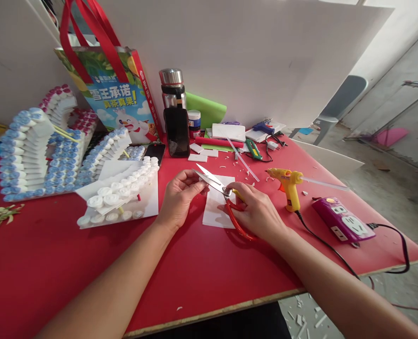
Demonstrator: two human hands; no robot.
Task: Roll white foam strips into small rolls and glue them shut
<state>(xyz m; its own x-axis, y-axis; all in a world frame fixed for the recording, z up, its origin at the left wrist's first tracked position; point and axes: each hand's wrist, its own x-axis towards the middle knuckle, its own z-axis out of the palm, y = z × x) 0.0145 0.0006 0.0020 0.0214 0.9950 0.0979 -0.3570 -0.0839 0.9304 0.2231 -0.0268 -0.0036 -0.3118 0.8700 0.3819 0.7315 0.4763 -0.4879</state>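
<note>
Right hand (261,207): fingers curled closed around the handles of the scissors, in what looks like a secure hold.
Left hand (177,195): thumb and fingers bent together right at the blades; whether a small piece is pinched between them cannot be told.
Scissors (226,191): raised between the two hands, above the paper, blades slightly parted, tips pointing away and leftward.
Paper (212,214): a white sheet lying flat on the tabletop (180,278), beneath the scissors.
Snipping well: this looks like fine trimming, so short, slow strokes would suit, with the pivot held level and the cut made close to it for control.
Finger safety: the left thumb sits very near the metal; a hasty squeeze could nick skin or skew the cut, so the tips are best kept behind the cutting line.
Blades and handles: smooth, bright, tapering steel; glossy plastic loops, one red, one yellow.
White rolls (110,199): round, spiral-ended, set in rows on pale card; probably soft enough to dent if an elbow brushes them.
Blue rolls (13,155): blue-and-white, stacked into ridged, curving walls.
Glue gun (290,183): yellow plastic, pistol-shaped, a translucent stick jutting from its back; wise to treat its nozzle as hot.
Scraps (248,172): thin white slivers, scattered beyond the scissors.
Tabletop surface: smooth, red, with a rough wood-like edge.
</note>
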